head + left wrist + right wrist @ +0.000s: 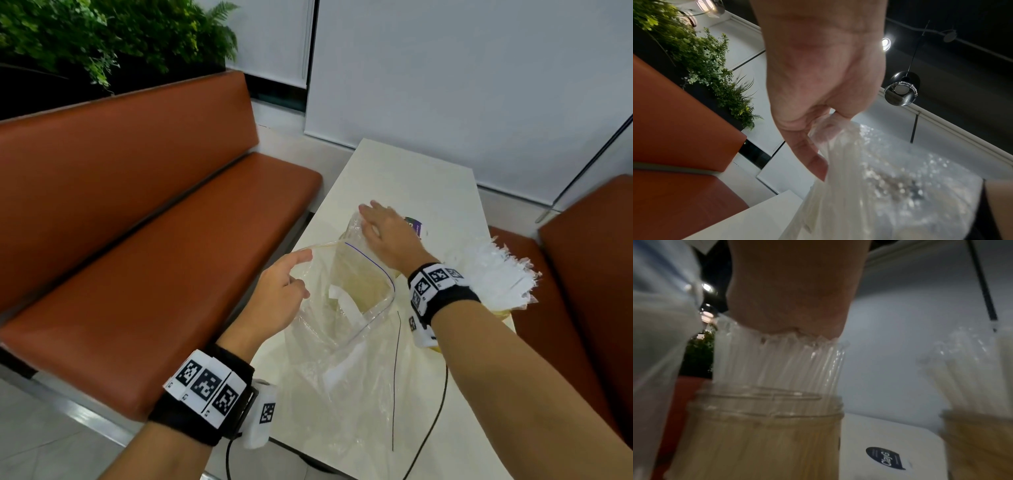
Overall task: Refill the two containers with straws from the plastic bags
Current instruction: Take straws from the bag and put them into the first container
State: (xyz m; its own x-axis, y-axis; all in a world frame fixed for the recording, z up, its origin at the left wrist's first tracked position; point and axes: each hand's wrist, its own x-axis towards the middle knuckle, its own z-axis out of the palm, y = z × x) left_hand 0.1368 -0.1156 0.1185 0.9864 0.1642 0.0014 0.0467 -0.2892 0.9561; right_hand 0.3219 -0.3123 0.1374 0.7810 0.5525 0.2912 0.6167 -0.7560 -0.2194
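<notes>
Clear bag pinched in left hand; right hand flat on straws; label perhaps "Clayo".

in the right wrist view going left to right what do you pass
plastic bag → container of straws with the right hand pressed flat on their tops → dark label on the white table → second container of straws at the right edge

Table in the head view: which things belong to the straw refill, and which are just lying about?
Job:
- zip-top plastic bag, gripped by left hand
- straws in jar, pressed by right hand
- second jar of straws

Lying about:
- purple-labelled packet
- black cable
- orange bench
</notes>
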